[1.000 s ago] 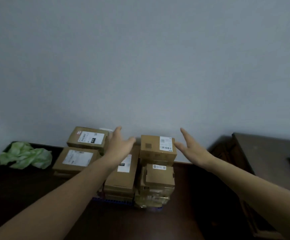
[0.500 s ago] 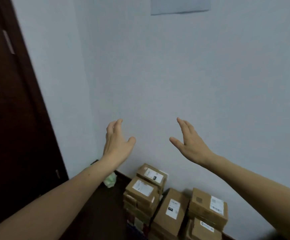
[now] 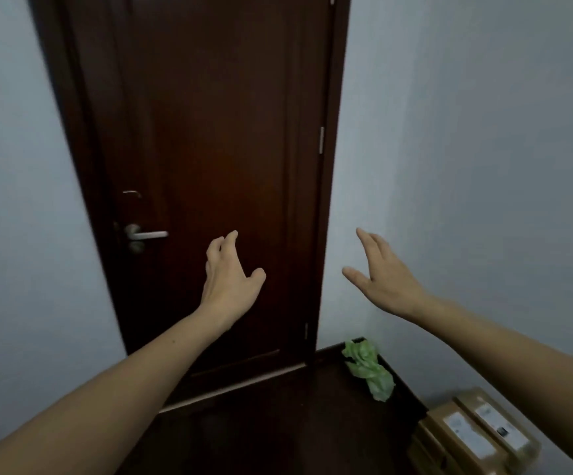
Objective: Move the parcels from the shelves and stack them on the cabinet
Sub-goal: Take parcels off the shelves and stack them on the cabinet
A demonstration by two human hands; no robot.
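Head view shows the parcels (image 3: 473,437) low in the right corner. They are brown boxes with white labels, sitting close together on the dark top of the cabinet (image 3: 278,423), right by the wall. They look piled, one layer on another, which fits the job of stacking them there, and being near the wall should help the pile not tip. Neither hand is on them. The right hand (image 3: 384,279) is up in the air, above and to the left of the boxes, with fingers straight and spread and thumb out, holding nothing. The left hand (image 3: 230,279) is up too, in front of the door (image 3: 216,132), with fingers loosely bent and apart, and it holds nothing either. The two palms face each other with a gap between — the way you would take a box by its sides — so I think they are ready for the next parcel. The shelves are not in sight, so I cannot tell how many parcels are left. Beside the boxes, nearer the door, a crumpled green thing (image 3: 369,370) lies on the same dark top. The door is dark brown with a silver handle (image 3: 146,234), and pale walls (image 3: 483,166) stand on both sides.
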